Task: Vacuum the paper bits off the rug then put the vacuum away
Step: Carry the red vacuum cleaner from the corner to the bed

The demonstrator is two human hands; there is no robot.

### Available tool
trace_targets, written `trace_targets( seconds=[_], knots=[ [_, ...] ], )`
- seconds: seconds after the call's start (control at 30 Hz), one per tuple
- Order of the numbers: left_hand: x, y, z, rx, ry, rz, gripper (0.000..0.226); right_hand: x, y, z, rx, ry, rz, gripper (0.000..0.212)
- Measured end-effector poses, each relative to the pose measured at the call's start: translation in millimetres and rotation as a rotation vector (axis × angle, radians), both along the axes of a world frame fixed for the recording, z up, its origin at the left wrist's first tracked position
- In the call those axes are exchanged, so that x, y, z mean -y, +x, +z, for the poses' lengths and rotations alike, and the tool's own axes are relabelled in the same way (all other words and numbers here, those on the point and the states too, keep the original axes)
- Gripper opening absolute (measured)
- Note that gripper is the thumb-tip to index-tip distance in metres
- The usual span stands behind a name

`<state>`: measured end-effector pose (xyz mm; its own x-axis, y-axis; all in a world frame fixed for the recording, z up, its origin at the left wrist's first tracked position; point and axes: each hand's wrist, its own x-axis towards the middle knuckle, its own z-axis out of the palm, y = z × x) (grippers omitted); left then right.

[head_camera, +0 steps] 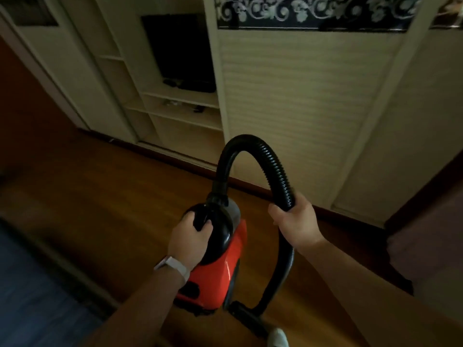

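Observation:
A red canister vacuum (pixel 218 276) with a black top hangs above the wooden floor in the lower middle of the head view. My left hand (pixel 189 240) grips its black carry handle. A black ribbed hose (pixel 265 159) arches up from the vacuum's front and comes down to my right hand (pixel 294 221), which is closed around it. Below that hand the black tube runs down to a floor nozzle (pixel 246 314) near my feet. A dark blue rug (pixel 32 284) lies at the lower left; no paper bits show on it.
A cream wardrobe wall (pixel 300 96) with a slatted sliding door stands straight ahead. To its left are open shelves and a dark television (pixel 180 51). A bed edge (pixel 431 234) is at the right. Bare wooden floor (pixel 100 196) stretches to the left.

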<state>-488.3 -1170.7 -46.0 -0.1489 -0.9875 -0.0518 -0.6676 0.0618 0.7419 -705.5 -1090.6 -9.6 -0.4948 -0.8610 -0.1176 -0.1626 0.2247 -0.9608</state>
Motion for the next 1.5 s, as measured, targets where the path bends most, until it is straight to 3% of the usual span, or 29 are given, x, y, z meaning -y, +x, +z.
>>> trace_targets(
  seconds=[0.1,0.27,0.6,0.73,0.9,1.23,1.5],
  knots=[
    [29,-4,5,-0.033,-0.006,0.111,0.026,51,-7,5,-0.014,0.004,0.115,0.030],
    [87,7,5,-0.078,0.042,0.281,0.040,138,-2,9,-0.027,-0.012,0.242,0.017],
    [246,50,-34,-0.051,0.130,0.350,0.013,326,31,-15,-0.188,0.068,0.331,0.016],
    [321,75,-37,-0.073,0.123,0.362,0.018,407,58,-11,-0.251,0.087,0.336,0.016],
    [404,107,-24,-0.047,0.104,0.353,0.017,495,95,2,-0.225,0.047,0.342,0.015],
    [533,157,-18,-0.070,0.086,0.526,0.014,657,150,-8,-0.179,0.013,0.457,0.014],
    [645,181,-19,-0.030,0.082,0.734,0.034,823,190,-20,-0.050,0.004,0.703,0.013]
  ],
)
